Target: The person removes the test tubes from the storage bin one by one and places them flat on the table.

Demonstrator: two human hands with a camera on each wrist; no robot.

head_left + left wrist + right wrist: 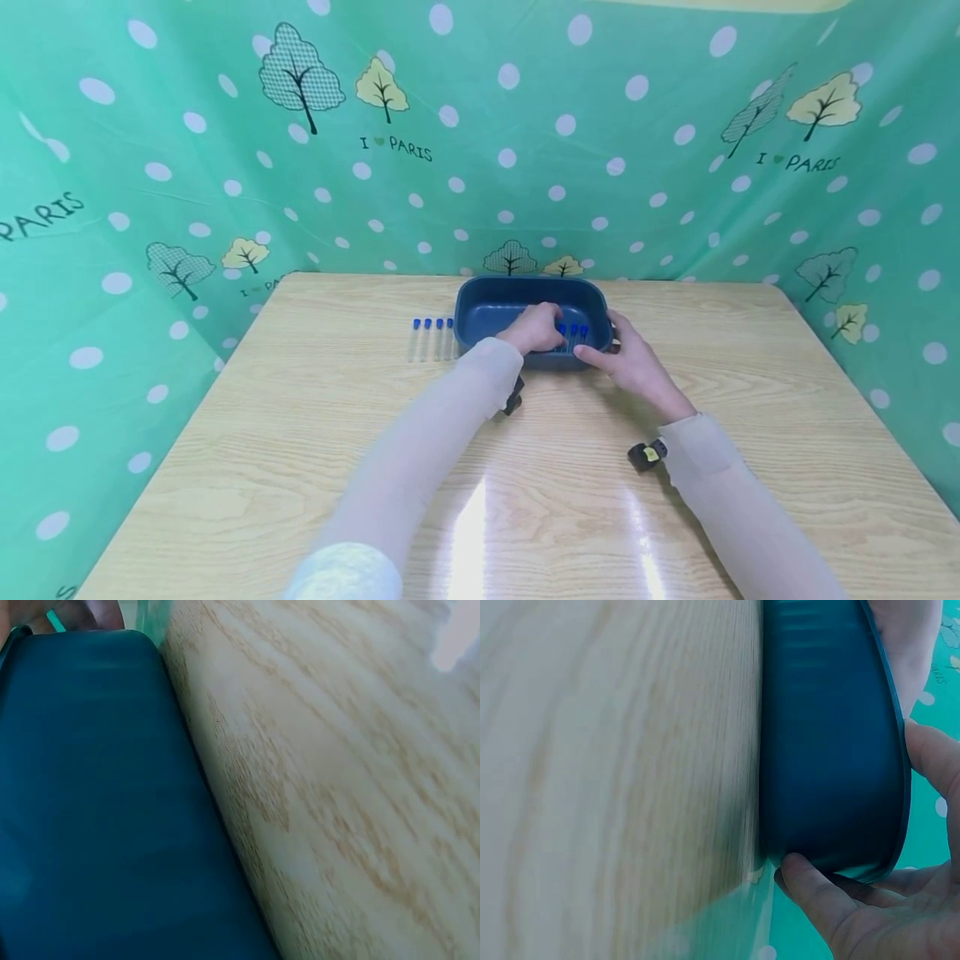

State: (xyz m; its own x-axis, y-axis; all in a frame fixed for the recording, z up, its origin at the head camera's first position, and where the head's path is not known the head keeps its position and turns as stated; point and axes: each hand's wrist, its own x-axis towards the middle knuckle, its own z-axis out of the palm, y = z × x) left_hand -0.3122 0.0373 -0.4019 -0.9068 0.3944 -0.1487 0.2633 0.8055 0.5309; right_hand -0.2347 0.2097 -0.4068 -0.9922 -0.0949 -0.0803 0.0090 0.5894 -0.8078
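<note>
Wood-grain desk (337,433) bearing one dark-blue oblong basin (483,321), right end gripped by the right hand (633,364); left hand (536,327) inside, any hold undeterminable, beside three blue-capped tubes (573,332); four matching tubes (438,337) in a row just left.

The left hand (534,328) is inside a blue bin (489,320) the right hand (632,360) grips.

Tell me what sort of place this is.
Seemingly a makeshift tabletop booth, perhaps for recording: a polka-dot green curtain hangs behind and beside the wood-grain table, which holds a blue bin and blue-capped tubes.
</note>
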